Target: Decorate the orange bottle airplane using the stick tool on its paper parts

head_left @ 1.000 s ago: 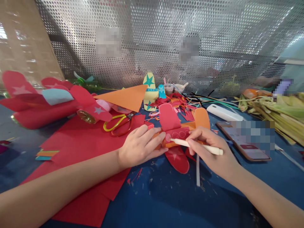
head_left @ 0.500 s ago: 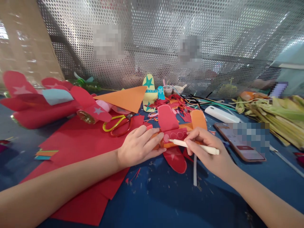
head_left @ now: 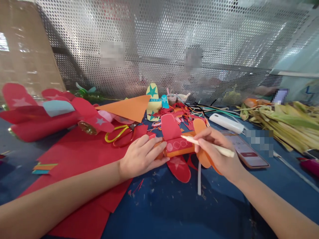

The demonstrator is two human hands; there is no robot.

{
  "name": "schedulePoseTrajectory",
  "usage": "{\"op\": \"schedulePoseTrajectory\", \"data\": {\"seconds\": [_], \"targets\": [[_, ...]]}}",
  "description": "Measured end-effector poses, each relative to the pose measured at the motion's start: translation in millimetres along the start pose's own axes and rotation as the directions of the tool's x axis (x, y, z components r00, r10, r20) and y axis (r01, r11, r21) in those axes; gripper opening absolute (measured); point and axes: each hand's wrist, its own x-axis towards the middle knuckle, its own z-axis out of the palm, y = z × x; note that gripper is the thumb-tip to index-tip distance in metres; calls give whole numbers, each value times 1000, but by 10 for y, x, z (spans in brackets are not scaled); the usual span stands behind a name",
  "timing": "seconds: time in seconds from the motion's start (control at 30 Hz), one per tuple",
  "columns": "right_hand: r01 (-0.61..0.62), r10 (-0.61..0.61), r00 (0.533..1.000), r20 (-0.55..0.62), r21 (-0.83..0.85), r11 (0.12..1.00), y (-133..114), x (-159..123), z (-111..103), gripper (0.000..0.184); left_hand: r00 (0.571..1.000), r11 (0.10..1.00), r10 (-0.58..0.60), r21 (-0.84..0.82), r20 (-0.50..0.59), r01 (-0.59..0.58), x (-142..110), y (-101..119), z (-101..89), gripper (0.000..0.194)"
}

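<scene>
A small red and orange paper airplane (head_left: 180,153) lies on the blue table, its red band drawn with a row of pale ovals. The leftmost oval is filled in pale. My left hand (head_left: 143,156) holds the plane's left end, fingers stretched along it and the thumb at the near side. My right hand (head_left: 224,164) pinches a white marker pen (head_left: 191,140), whose tip points left over the upper edge of the band. From the pen tip's position I cannot tell whether it touches the paper. A red wing with a star (head_left: 178,168) hangs on the near side.
Red paper sheets (head_left: 82,189) and scissors (head_left: 117,134) lie left, near a larger red paper plane (head_left: 50,119). Paper scraps (head_left: 183,111) are heaped behind. A phone (head_left: 251,154), a white handle-like object (head_left: 226,123) and dried husks (head_left: 281,124) lie right. A perforated metal panel (head_left: 159,43) stands behind.
The marker tip has moved from the leftmost oval up and right to the band's upper edge. That oval looks more filled. The view has shifted slightly.
</scene>
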Motion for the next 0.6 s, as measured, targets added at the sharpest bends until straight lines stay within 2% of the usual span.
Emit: {"op": "schedulePoseTrajectory", "data": {"seconds": [0.07,0.27,0.6], "targets": [[-17,19,999,48,-49,999,29,-2,7,19,1000,1000,4,2,0,-4,-4,-3,-1,34],[52,-47,997,69,-81,995,77,-5,27,9,1000,1000,15,13,-14,-15,-6,5,-8,33],[-5,21,993,114,-142,990,88,4,47,20,1000,1000,22,18,-13,-22,-21,-9,-13,32]]}}
